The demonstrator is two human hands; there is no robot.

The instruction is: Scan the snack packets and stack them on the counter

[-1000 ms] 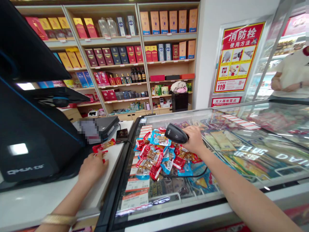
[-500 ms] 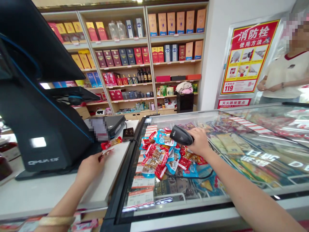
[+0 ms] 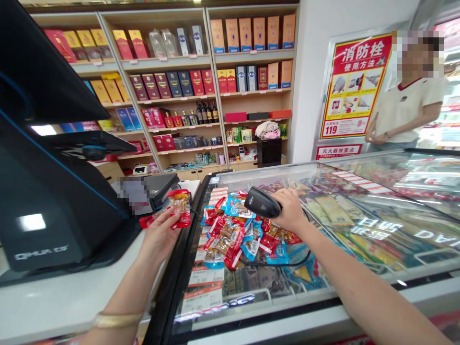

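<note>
My left hand [image 3: 163,235] pinches a red-edged, see-through snack packet [image 3: 183,203] above the counter's right edge, beside the freezer. Another red packet [image 3: 150,219] shows just left of my fingers; whether it lies on the counter or touches the hand, I cannot tell. Wrapped round the handle of a black barcode scanner [image 3: 261,202], my right hand [image 3: 290,208] is over the freezer's glass top. The scanner's head points left, above a heap of red and blue snack packets [image 3: 230,235]. Its handle is mostly hidden by my fingers.
A dark checkout terminal [image 3: 53,206] stands on the white counter [image 3: 86,297] at left. The scanner's cable [image 3: 283,263] loops over the freezer glass [image 3: 247,306]. Boxes and bottles fill the back shelves [image 3: 212,100]. A person [image 3: 406,112] stands beyond the freezer at right.
My left hand has moved right and up with the packet, which now shows fully upright near the counter edge. The view has swung slightly right; my right hand still holds the scanner over the heap.
</note>
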